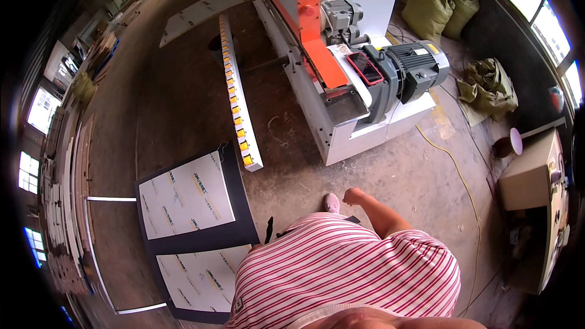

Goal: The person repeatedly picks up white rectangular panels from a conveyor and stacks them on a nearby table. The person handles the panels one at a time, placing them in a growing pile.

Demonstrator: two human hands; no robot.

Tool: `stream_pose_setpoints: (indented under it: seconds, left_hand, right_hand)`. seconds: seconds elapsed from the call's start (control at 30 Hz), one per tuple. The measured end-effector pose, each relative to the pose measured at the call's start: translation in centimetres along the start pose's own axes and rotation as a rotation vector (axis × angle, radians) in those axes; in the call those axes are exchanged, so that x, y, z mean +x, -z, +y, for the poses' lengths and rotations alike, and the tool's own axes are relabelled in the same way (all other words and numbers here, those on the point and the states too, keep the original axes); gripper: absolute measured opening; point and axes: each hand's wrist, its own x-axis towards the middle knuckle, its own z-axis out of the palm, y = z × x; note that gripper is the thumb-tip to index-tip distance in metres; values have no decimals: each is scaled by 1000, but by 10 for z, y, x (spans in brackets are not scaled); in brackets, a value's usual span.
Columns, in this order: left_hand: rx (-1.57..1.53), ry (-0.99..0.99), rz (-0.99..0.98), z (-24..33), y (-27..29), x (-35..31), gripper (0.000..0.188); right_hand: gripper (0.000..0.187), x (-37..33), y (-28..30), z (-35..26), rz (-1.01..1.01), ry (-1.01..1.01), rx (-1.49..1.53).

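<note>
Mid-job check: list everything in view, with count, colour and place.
machine: 1, white and orange, ahead
motors: 2, grey, on the machine
phone: 1, red-edged, beside the larger motor
roller rail: 1, white and yellow, left of machine
panels: 2, white, on dark sheeting, lower left
boards: count unclear, brown and pale, far left
sacks: several, olive, upper right
cabinet: 1, beige, far right
cable: 1, yellow, right
windows: several, bright, both sides
shoe: 1, pink, centre
shirt: 1, red-and-white striped, lower centre
right hand: 1, bare, near the shoe
left hand: cannot be made out
</note>
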Motion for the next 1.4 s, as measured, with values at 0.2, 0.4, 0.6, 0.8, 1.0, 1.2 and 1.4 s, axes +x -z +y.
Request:
stream_pose_setpoints:
  seconds: [0.2, 0.4, 0.6, 0.8, 1.0, 1.2, 1.4]
  left_hand:
    - [5, -14, -5, 3, -2, -1, 32]
    - [6, -8, -19, 3, -2, -10, 32]
    - [-4, 16, -14, -18, 0, -21, 32]
    - [17, 11, -22, -30, 3, -29, 33]
    - [47, 0, -33, -42, 5, -46, 33]
    - [55, 2, -51, -52, 23, -62, 33]
    - [80, -11, 28, -71, 8, -72, 34]
  right_hand:
    - [33, -4, 0, 0, 1, 29, 39]
    - [35, 8, -15, 24, 34, 39, 89]
    - [34, -5, -3, 1, 65, 17, 124]
    - [36, -23, 8, -26, 80, 16, 105]
    - [38, -41, -3, -33, 172, 137, 69]
    - [18, -73, -66, -17, -40, 28, 53]
    - [32, -58, -95, 8, -81, 192, -186]
